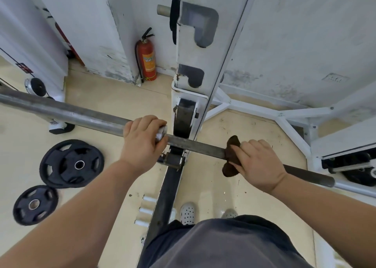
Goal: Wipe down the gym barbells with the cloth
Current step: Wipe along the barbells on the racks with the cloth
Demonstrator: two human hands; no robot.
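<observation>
A long steel barbell (195, 145) runs from the far left down to the right, resting on a white rack. My left hand (142, 139) grips the bar at the collar where the thick sleeve meets the thinner shaft. A brown cloth (231, 156) is wrapped around the shaft to the right of the rack upright. My right hand (257, 164) grips the bar through that cloth, with cloth ends sticking out above and below the fingers. The shaft's dark right end (317, 177) reaches past my right wrist.
The white rack upright (195, 50) rises right behind the bar. Black weight plates (71, 163) and a smaller plate (35, 204) lie on the floor at left. A red fire extinguisher (147, 60) stands by the wall. My feet in white shoes (188, 211) are below.
</observation>
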